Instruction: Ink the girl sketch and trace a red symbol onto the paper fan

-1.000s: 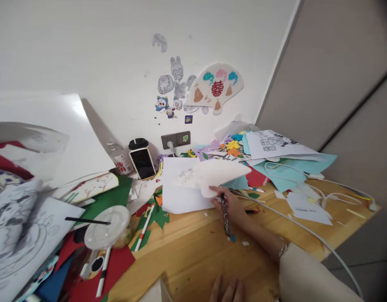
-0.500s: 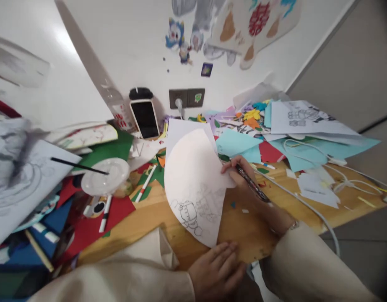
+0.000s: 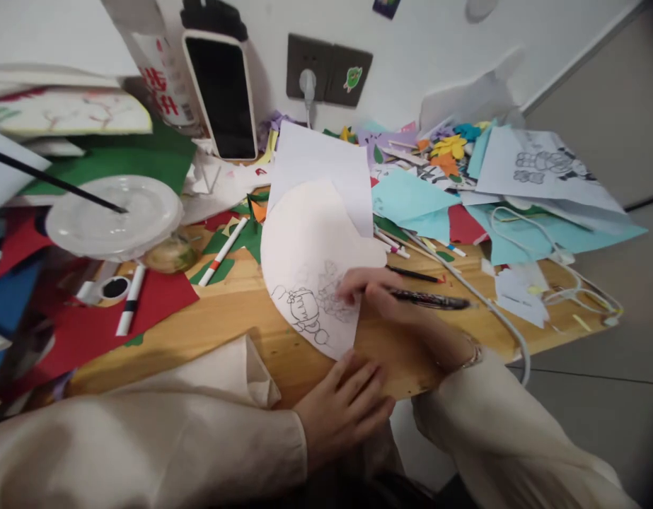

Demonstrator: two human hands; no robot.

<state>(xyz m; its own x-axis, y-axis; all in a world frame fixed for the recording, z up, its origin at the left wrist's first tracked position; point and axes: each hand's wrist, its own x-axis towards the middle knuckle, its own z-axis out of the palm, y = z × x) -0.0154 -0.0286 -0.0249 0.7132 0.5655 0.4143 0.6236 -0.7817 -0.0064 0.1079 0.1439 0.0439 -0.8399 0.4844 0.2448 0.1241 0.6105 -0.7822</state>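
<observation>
A white paper cutout (image 3: 305, 233) with a rounded left edge lies in front of me, bearing black line drawings of small figures near its lower end. Fainter pencil lines sit beside the bolder ones. My right hand (image 3: 384, 293) is closed around a dark patterned pen (image 3: 435, 300), its fingers over the right side of the drawing; the pen's tip is hidden by the hand. With fingers spread, my left hand (image 3: 344, 410) rests at the table's front edge, its fingertips by the paper's lower point. Under the cutout lies a white sheet (image 3: 320, 159).
A lidded plastic bowl (image 3: 114, 219) with a black stick across it stands left, near a white marker (image 3: 223, 251). Behind are a phone (image 3: 220, 95) and a bottle (image 3: 161, 78). At right lie a black pencil (image 3: 414, 274), blue paper (image 3: 411, 205) and a white cable (image 3: 485, 307).
My right hand has moved from the cutout's right edge leftward over the drawing, pen still held. A black pencil now shows where that hand was. The view has tilted down.
</observation>
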